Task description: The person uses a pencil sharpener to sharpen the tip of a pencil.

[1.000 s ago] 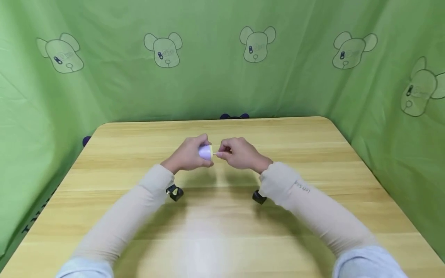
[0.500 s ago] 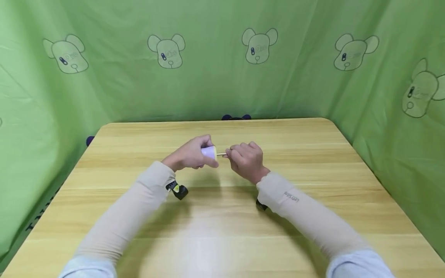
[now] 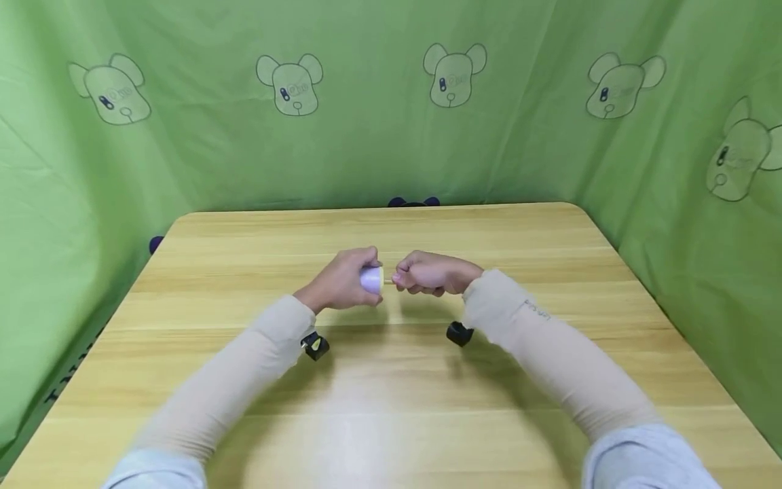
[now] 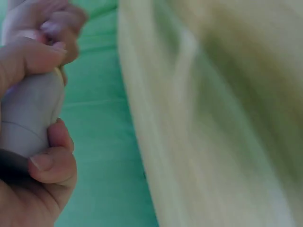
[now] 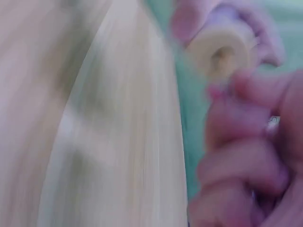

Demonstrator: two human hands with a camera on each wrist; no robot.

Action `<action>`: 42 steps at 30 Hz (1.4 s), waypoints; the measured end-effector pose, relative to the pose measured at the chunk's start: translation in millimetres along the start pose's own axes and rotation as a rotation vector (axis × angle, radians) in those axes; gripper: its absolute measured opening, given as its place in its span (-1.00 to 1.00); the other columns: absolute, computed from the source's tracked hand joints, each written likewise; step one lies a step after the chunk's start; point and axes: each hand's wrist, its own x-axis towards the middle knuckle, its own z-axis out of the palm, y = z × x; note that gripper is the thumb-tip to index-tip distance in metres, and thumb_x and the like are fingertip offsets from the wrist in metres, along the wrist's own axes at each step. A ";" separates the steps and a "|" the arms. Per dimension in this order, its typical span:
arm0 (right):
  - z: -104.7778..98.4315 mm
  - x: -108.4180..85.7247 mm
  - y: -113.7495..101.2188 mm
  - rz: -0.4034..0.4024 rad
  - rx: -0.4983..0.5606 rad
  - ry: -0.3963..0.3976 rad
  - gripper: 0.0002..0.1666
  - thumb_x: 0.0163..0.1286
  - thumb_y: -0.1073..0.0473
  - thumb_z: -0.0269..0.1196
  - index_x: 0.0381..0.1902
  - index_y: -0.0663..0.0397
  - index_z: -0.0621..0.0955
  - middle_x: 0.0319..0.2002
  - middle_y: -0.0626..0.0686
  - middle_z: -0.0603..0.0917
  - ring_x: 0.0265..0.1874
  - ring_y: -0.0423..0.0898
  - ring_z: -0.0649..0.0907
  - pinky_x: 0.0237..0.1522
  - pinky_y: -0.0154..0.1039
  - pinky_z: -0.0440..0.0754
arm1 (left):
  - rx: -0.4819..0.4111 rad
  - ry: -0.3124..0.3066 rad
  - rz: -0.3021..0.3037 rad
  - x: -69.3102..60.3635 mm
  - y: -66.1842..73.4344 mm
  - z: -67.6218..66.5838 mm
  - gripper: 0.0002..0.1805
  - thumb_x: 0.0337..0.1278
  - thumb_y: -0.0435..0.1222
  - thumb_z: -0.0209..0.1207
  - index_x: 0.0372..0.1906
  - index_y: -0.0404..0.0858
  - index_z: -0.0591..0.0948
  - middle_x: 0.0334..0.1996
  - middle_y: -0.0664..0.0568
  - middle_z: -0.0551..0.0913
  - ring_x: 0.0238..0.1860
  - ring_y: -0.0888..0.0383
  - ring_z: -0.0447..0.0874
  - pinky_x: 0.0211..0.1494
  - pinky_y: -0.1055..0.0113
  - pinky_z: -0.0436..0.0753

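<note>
A lilac, rounded cup-like thing with a pale yellow end lies sideways in my left hand, held above the table. Thumb and fingers grip it from both sides. The right wrist view shows a round hole in the yellow end. A thin, pencil-like stick runs from that end to my right hand, which pinches it with the other fingers curled. Most of the stick is hidden in the hand, so its kind cannot be told. Both wrist views are blurred.
The wooden table spreads under both hands, its far edge a little beyond them. A green curtain with printed bear heads hangs around the back and sides. Black wrist cameras hang below the sleeves.
My right hand turns about the stick: back of the hand up half a second ago, rolled over now. The left hand keeps its grip on the lilac thing and shifts slightly right and nearer.
</note>
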 end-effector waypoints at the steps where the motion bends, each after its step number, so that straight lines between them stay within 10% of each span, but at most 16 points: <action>1: -1.4 -1.4 -0.9 0.008 -0.016 0.004 -0.64 0.50 0.14 0.07 -0.54 0.09 0.44 -0.69 -0.07 0.31 -0.73 -0.21 0.16 -0.70 -0.36 0.09 | -0.003 0.008 -0.002 0.0 0.5 -0.4 -0.54 -0.33 -0.35 0.50 -0.32 -0.20 0.44 -0.26 -0.04 0.63 -0.30 0.04 0.56 -0.36 0.32 0.62; 6: 9.5 -7.9 7.8 -0.352 -0.340 0.366 -0.86 0.38 0.17 0.26 -0.30 0.14 0.62 -0.45 -0.03 0.59 -0.54 -0.14 0.52 -0.49 -0.27 0.50 | -0.027 0.062 -0.066 0.5 1.8 -8.1 -0.54 -0.33 -0.35 0.51 -0.28 -0.22 0.47 -0.19 -0.07 0.66 -0.29 0.01 0.57 -0.37 0.29 0.64; 12: 23.9 -7.2 35.1 -0.864 -0.838 0.934 -0.80 0.37 0.12 0.27 -0.26 0.17 0.64 -0.35 0.09 0.67 -0.41 0.00 0.66 -0.49 -0.14 0.48 | -0.089 0.079 -0.111 1.1 6.5 -17.3 -0.54 -0.32 -0.33 0.51 -0.34 -0.20 0.42 -0.04 -0.13 0.66 -0.28 -0.02 0.59 -0.38 0.28 0.65; 18: 26.6 8.0 47.8 -1.098 -0.901 1.225 -0.60 0.45 -0.02 0.17 -0.45 0.19 0.60 -0.54 0.07 0.62 -0.63 -0.02 0.58 -0.65 -0.19 0.35 | -0.168 0.030 -0.115 1.7 12.8 -16.1 -0.52 -0.34 -0.31 0.50 -0.33 -0.20 0.41 -0.09 -0.09 0.63 -0.30 0.00 0.58 -0.40 0.26 0.64; 23: 25.7 18.9 49.9 -1.204 -0.901 1.305 -0.57 0.43 0.09 0.18 -0.64 0.13 0.50 -0.68 0.02 0.53 -0.81 -0.08 0.43 -0.76 -0.25 0.19 | -0.163 0.023 -0.101 0.6 15.7 -12.4 -0.52 -0.34 -0.33 0.49 -0.31 -0.21 0.42 -0.18 -0.06 0.61 -0.31 0.01 0.57 -0.39 0.28 0.63; 29: 27.7 9.5 39.2 -1.021 -0.842 1.101 -0.53 0.48 0.04 0.11 -0.66 0.06 0.46 -0.74 -0.06 0.46 -0.87 -0.18 0.31 -0.83 -0.30 0.21 | -0.083 0.051 -0.061 -1.0 16.4 -8.7 -0.52 -0.32 -0.32 0.49 -0.28 -0.21 0.43 -0.23 -0.06 0.61 -0.31 0.02 0.56 -0.40 0.30 0.62; 33: 23.3 -6.3 13.7 -0.522 -0.373 0.526 -0.59 0.41 0.11 0.18 -0.66 0.02 0.41 -0.70 -0.08 0.42 -0.76 -0.21 0.32 -0.72 -0.32 0.27 | 0.008 0.053 -0.031 -2.8 13.8 -7.3 -0.54 -0.35 -0.34 0.50 -0.32 -0.20 0.44 -0.30 -0.03 0.61 -0.33 0.04 0.55 -0.39 0.31 0.61; 36: 16.4 -13.5 -6.6 -0.126 -0.120 0.314 -0.63 0.36 0.19 0.19 -0.64 0.06 0.38 -0.65 -0.06 0.34 -0.67 -0.18 0.28 -0.60 -0.30 0.25 | 0.029 0.032 -0.016 -2.1 11.9 -8.0 -0.54 -0.35 -0.34 0.50 -0.33 -0.21 0.44 -0.30 -0.03 0.62 -0.31 0.04 0.55 -0.37 0.32 0.61; 39: 15.3 -15.7 -13.1 -0.085 -0.185 0.351 -0.66 0.38 0.16 0.20 -0.59 0.10 0.45 -0.64 -0.04 0.38 -0.66 -0.15 0.32 -0.59 -0.27 0.28 | -0.001 0.021 -0.038 0.3 11.5 -11.4 -0.53 -0.32 -0.32 0.50 -0.28 -0.22 0.45 -0.27 -0.04 0.63 -0.30 0.04 0.56 -0.36 0.32 0.62; 42: 20.9 -14.6 -6.1 -0.302 -0.390 0.553 -0.75 0.36 0.11 0.28 -0.48 0.09 0.55 -0.59 -0.04 0.52 -0.63 -0.13 0.44 -0.56 -0.26 0.37 | -0.039 0.041 -0.083 3.1 13.3 -17.7 -0.52 -0.31 -0.32 0.50 -0.25 -0.22 0.46 -0.22 -0.07 0.63 -0.29 0.01 0.57 -0.37 0.30 0.63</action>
